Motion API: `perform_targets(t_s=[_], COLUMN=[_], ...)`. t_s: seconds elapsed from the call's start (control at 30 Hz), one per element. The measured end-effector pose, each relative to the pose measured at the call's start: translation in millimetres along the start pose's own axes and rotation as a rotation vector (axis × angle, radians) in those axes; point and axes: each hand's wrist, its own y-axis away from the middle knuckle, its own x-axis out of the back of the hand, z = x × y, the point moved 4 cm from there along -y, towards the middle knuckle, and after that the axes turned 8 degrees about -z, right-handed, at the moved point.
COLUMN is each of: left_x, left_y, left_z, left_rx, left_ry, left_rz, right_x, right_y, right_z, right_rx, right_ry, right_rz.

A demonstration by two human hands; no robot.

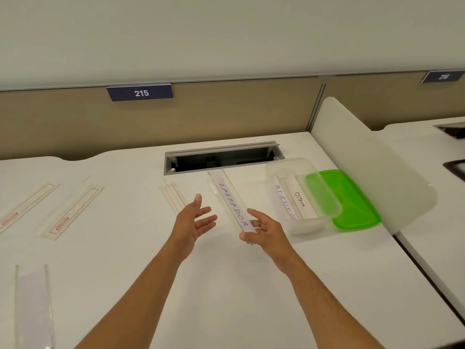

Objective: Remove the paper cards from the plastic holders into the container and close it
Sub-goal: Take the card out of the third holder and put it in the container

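Nearest, at lower left on the desk (226, 285): an empty clear holder (34, 306). Right hand (264, 230) pinching the near end of the plastic holder (232, 205), LABRADOR card (231, 202) inside, tilted above the desk. Left hand (193, 220) spread, fingers straight, holding nothing. Further right: clear container (302, 195) with cards inside, resting on green lid (352, 200).

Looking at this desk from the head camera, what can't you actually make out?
- Second card in the container: its writing is blurred by the cloudy wall.
- Holder at bottom left: cut off by the frame edge.
- Red labels on the left holders: too small to read.
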Motion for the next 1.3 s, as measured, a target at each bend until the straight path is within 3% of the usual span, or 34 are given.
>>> perform_targets(t_s=[0.33, 0.5, 0.8, 1.3], left_x=[-15, -18, -43, -92], left_y=[-8, -10, -7, -26], left_z=[-4, -16, -11, -14], left_rx=[-0.029, 0.000, -0.015, -0.013], left_ry=[-0.066, 0.028, 0.023, 0.132], left_rz=[-0.139, -0.148, -0.296, -0.308], right_x=[32, 45, 77, 108], right_y=[26, 40, 51, 51], right_z=[6, 7, -11, -24], right_rx=[-0.051, -0.036, 0.021, 0.023], right_ry=[0.113, 0.127, 0.125, 0.182], right_rz=[-0.035, -0.048, 0.022, 0.078])
